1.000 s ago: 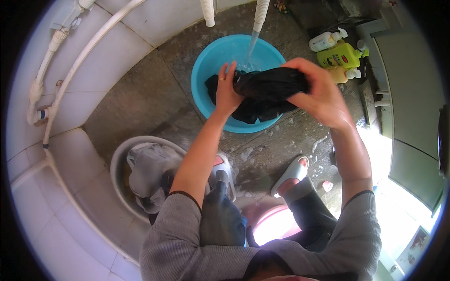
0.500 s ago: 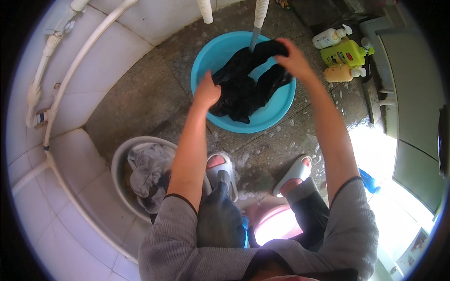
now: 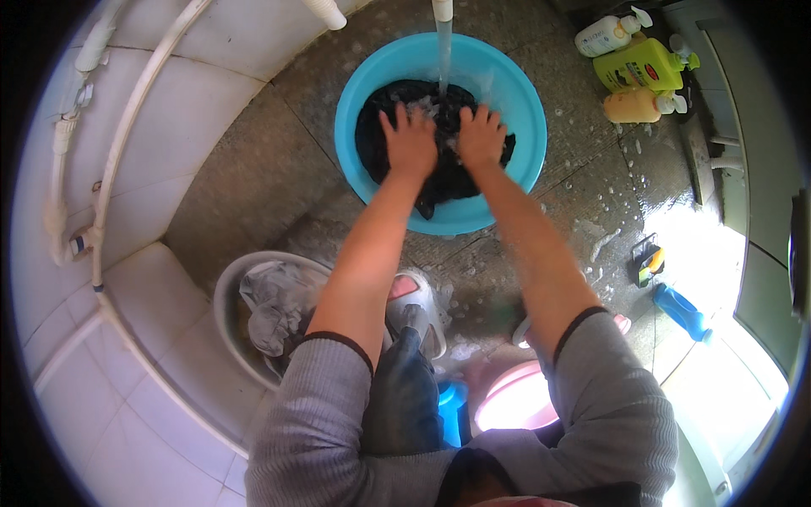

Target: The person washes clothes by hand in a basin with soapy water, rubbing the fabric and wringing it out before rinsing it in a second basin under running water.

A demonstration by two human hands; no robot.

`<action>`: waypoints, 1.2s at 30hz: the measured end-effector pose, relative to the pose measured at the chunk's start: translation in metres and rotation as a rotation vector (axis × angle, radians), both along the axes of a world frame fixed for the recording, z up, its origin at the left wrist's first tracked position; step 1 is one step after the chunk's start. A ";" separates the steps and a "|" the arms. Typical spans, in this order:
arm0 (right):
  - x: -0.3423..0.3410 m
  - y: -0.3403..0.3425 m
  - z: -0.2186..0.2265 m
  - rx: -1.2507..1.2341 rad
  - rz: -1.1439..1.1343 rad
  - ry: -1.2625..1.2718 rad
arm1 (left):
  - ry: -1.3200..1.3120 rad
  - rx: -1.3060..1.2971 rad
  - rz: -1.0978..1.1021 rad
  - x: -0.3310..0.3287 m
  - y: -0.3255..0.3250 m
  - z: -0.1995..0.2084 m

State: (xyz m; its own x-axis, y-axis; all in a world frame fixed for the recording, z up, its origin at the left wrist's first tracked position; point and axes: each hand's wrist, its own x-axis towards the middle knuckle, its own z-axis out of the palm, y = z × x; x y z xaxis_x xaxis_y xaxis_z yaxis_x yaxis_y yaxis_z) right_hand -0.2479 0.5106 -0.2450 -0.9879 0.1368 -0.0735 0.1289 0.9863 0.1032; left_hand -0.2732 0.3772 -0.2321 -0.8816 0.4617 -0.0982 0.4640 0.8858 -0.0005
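A wet black garment (image 3: 456, 182) lies bunched in the light blue basin (image 3: 525, 101) on the floor. Water streams from a white hose (image 3: 443, 10) onto the cloth between my hands. My left hand (image 3: 411, 145) presses down on the garment's left part, palm down with fingers spread. On the right part rests my right hand (image 3: 481, 138), also flat and with its fingers apart. Neither hand grips the cloth.
A grey basin (image 3: 226, 317) with wet grey cloth (image 3: 279, 308) stands at the left. Several pump bottles (image 3: 639, 66) lie at the upper right. A blue bottle (image 3: 681, 311) and a pink basin (image 3: 517, 397) are lower down. Suds dot the tiled floor.
Both hands have let go of the lifted black garment and moved toward each other, pressing it down into the blue basin. Water now falls onto the cloth between them.
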 end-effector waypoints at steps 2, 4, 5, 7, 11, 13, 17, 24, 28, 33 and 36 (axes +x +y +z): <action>0.014 -0.009 -0.026 0.050 -0.013 0.080 | -0.133 -0.097 -0.231 0.003 -0.001 0.000; 0.010 -0.001 0.010 -0.113 0.378 -0.222 | -0.308 -0.050 -0.335 -0.012 -0.042 0.026; 0.004 0.012 0.031 -0.180 0.562 -0.361 | -0.347 0.043 -0.340 -0.022 -0.051 0.043; -0.004 0.018 0.032 -0.213 0.290 -0.256 | -0.264 -0.064 -0.252 -0.009 -0.041 0.039; 0.011 -0.015 -0.011 0.032 -0.047 0.063 | -0.360 -0.070 -0.362 0.021 -0.009 0.032; 0.023 -0.005 -0.022 0.017 0.373 -0.110 | -0.466 0.076 -0.379 0.019 -0.025 0.032; -0.011 0.033 0.027 0.139 0.268 -0.246 | -0.682 0.131 -0.063 0.014 -0.023 0.062; -0.010 0.024 0.200 -0.836 0.131 -0.108 | -0.300 0.856 0.184 0.015 -0.036 0.083; 0.006 0.010 0.320 -1.239 0.196 -0.004 | -0.259 0.995 0.064 0.002 -0.049 0.103; 0.003 0.010 0.402 -1.558 0.528 0.322 | -0.540 1.469 0.107 -0.003 -0.042 0.147; -0.011 0.022 0.419 -1.587 0.861 0.469 | -0.486 1.699 0.025 -0.005 -0.037 0.200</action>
State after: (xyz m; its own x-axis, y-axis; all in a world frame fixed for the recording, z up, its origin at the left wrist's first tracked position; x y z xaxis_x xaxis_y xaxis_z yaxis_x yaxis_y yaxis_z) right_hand -0.2588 0.5325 0.1741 -0.7146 -0.2631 0.6481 -0.6520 -0.0850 -0.7534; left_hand -0.2784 0.3407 -0.0325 -0.9292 0.3108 0.1998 0.1295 -0.2325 0.9639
